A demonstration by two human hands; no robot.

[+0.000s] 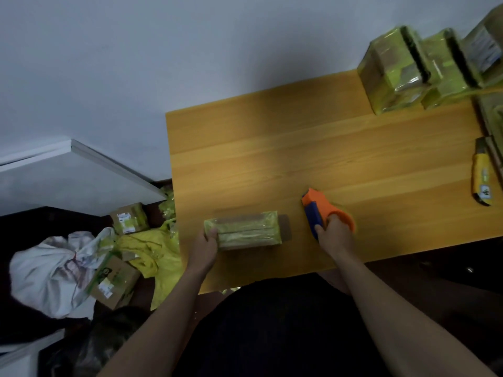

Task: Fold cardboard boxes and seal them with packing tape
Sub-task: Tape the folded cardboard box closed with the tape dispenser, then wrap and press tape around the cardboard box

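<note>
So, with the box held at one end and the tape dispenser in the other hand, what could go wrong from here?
1. The left hand grips only the left end of the small taped box, so it may slide or turn under the tape dispenser.
2. The flap at its right end sticks out and might get taped crooked.
3. The box sits near the table's front edge and could be pushed off.

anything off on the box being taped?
Yes: the taped box has a bare cardboard flap sticking out past its right end, uncovered by the yellow-green tape. Left hand holds the other end.
</note>
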